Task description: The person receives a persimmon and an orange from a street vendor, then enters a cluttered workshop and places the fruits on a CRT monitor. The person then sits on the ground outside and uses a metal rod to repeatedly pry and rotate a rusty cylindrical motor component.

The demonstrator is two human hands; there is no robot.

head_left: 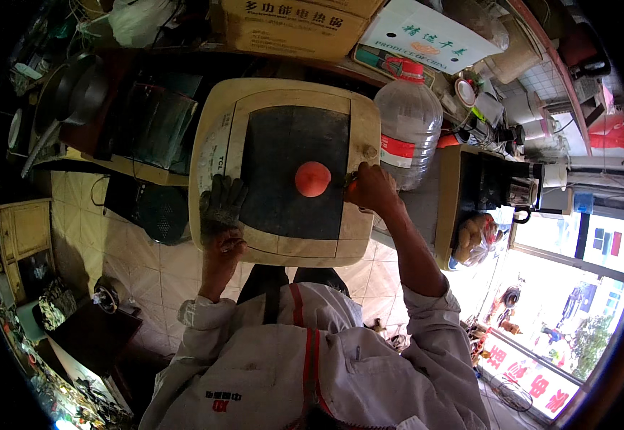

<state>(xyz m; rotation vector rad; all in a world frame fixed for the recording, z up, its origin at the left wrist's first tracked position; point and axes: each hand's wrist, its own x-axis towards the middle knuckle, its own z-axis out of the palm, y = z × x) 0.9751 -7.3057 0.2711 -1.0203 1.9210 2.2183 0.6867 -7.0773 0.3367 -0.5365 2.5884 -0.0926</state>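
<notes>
Fruit, round and red (313,179), is resting on a flat black panel (276,150); right hand (374,188) is gripping a small orange object (352,189), best kept steady; left hand (221,251) is touching a dark glove (221,201), grasp unclear.

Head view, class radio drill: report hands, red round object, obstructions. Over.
Left hand at dark glove. Right hand curled, contents unclear. Red round object on dark panel; nothing covering it.

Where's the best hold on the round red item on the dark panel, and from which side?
Grip the round red item around its widest part, probably from the left: it looks ball-shaped with no handle visible, bare dark panel lies on its left, and the right hand is close on its other side.
</notes>
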